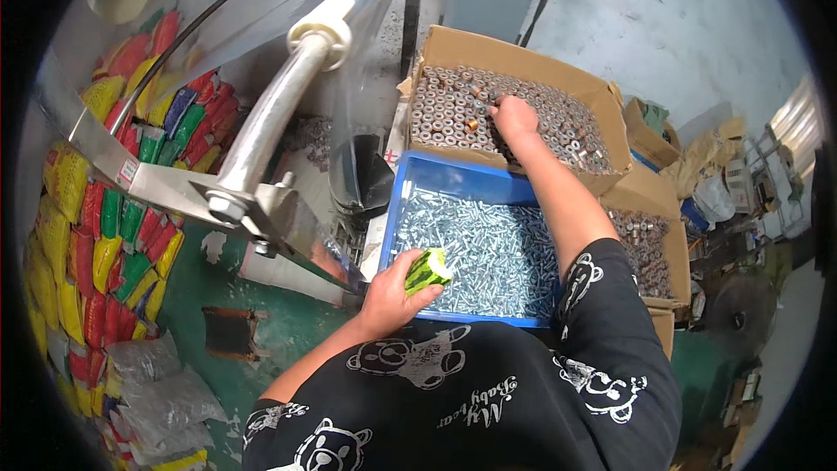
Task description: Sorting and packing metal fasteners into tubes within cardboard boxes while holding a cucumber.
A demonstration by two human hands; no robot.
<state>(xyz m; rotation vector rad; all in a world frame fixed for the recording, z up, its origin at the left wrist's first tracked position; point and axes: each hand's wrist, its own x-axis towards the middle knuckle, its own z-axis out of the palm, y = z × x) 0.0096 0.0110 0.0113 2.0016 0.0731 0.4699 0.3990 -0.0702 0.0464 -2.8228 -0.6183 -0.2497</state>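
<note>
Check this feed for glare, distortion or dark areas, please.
Head view: fisheye bends straight edges, corners go black; head view: sheen on the metal bar, glints on the silvery fasteners in the blue tray; head view: left hand, right hand legible.

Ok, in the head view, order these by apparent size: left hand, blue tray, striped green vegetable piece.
1. Blue tray
2. Left hand
3. Striped green vegetable piece, held in that hand
</note>
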